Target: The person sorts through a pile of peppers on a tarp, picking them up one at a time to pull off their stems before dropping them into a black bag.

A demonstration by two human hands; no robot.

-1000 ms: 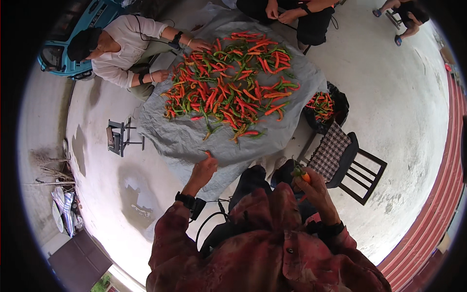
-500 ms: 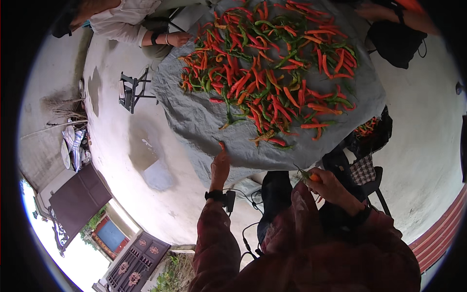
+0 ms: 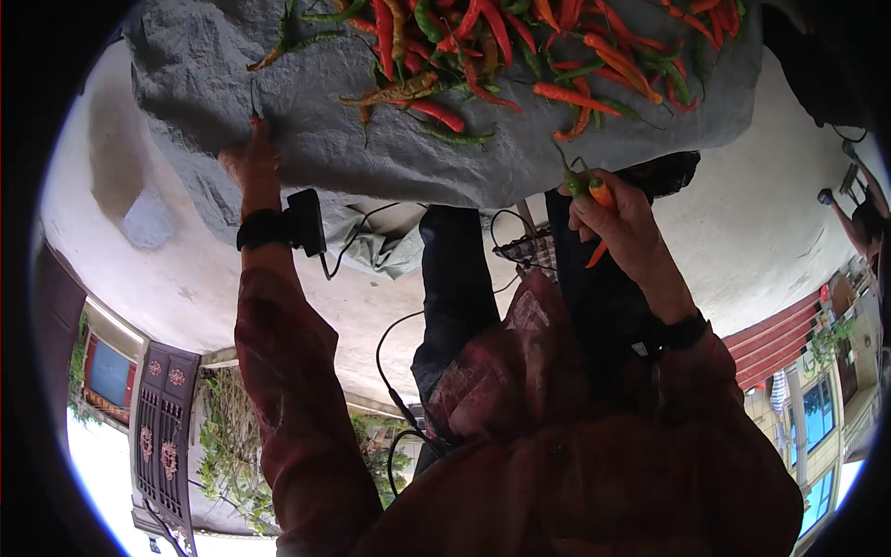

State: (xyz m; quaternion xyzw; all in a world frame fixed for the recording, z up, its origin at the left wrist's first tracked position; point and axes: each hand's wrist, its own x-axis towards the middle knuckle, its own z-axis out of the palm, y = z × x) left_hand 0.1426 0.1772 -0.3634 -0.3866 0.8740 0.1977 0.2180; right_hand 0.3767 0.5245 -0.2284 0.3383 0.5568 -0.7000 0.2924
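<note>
At the left part of the grey cloth [image 3: 200, 70], my left hand [image 3: 251, 172] pinches a red chili pepper [image 3: 254, 121]. Its thin stem points away from me, and the fingers hide most of the pod. My right hand [image 3: 624, 223] is closed around several chili peppers by the cloth's near edge. An orange chili pepper [image 3: 601, 193] and a green chili pepper [image 3: 574, 182] show between its thumb and fingers, stems upward. Below the same hand sticks out an orange-red tip. Red, orange and green chili peppers [image 3: 483, 46] lie loosely spread on the cloth beyond both hands.
A black bag [image 3: 664, 174] is partly visible under the cloth's near right edge. From the device on my left wrist, a black cable [image 3: 357, 239] hangs past the cloth edge. My legs [image 3: 455, 288] are just below the cloth. A person [image 3: 868, 209] appears at the far right.
The view has tilted nearer to me, so the peppers sit higher and look larger. My left hand, still pinching the red pepper, appears farther left. My right hand keeps its peppers.
</note>
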